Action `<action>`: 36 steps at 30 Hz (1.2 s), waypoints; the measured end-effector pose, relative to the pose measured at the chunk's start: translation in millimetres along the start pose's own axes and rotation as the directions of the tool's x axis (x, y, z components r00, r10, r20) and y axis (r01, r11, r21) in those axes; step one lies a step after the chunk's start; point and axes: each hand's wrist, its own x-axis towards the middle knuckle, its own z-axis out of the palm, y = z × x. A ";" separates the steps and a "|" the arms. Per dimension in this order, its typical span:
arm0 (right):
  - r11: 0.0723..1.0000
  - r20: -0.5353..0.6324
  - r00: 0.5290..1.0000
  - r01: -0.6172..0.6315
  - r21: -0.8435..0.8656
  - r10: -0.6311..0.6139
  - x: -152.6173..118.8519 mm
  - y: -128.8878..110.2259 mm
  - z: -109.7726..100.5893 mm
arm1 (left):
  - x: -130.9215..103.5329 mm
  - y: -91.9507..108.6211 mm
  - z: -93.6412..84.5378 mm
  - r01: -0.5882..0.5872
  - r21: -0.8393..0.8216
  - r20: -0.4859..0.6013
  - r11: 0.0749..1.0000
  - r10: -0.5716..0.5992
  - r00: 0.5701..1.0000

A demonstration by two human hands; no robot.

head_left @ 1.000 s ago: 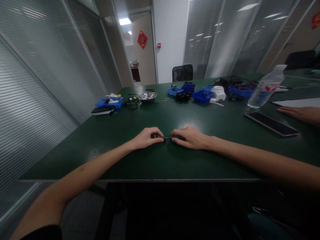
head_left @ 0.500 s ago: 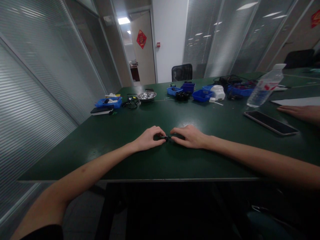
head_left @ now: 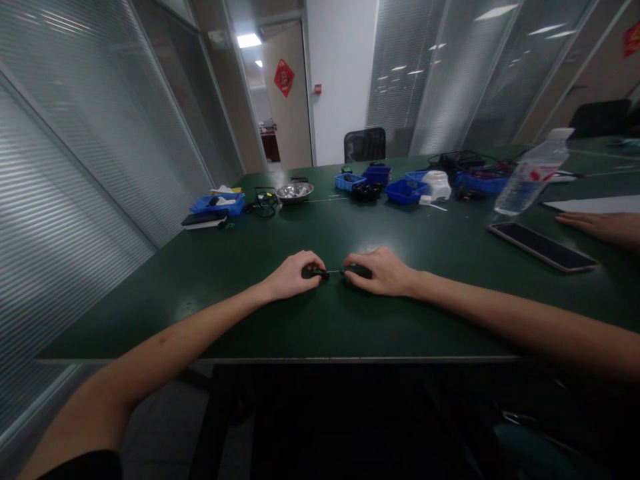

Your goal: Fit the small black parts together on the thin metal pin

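Matte dark-green table (head_left: 210, 293) stretches wide and bare around both hands, its front edge near the forearms. Left hand (head_left: 293, 275) pinches a small dark part (head_left: 318, 273); right hand (head_left: 377, 272) curls over a dark rounded handle (head_left: 356, 270), a thin metal shaft (head_left: 334, 271) bridging them flat on the tabletop

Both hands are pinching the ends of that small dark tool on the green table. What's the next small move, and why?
Probably a short, straight pull apart. The left hand pinches one dark end and the right hand covers the other, with a thin light shaft showing in the gap between them. Both hands rest low on the table, so a sideways slide looks steadier than a lift. What the tool is stays too small to tell.
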 end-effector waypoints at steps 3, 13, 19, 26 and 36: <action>1.000 0.025 1.000 -0.011 0.001 0.011 0.2 0.0 -0.3 | 0.0 -0.4 -0.1 -0.003 0.000 0.002 1.000 0.003 1.000; 0.999 0.104 0.994 0.036 0.012 -0.037 3.0 -4.0 -2.8 | 0.5 1.4 2.8 -0.082 -0.030 0.064 0.996 0.084 0.994; 0.998 0.082 0.995 -0.049 -0.039 0.052 2.5 -1.1 0.9 | 1.6 -1.8 4.3 -0.060 -0.076 0.041 0.995 0.064 0.997; 0.962 0.095 0.965 -0.231 -0.148 0.246 6.7 -3.7 0.0 | 0.8 -4.4 4.3 0.006 -0.038 -0.038 0.999 -0.008 0.999; 0.885 0.071 0.901 -0.403 -0.233 0.428 9.3 -4.0 -1.7 | -6.2 9.2 -8.5 -0.179 0.251 0.032 0.951 0.177 0.984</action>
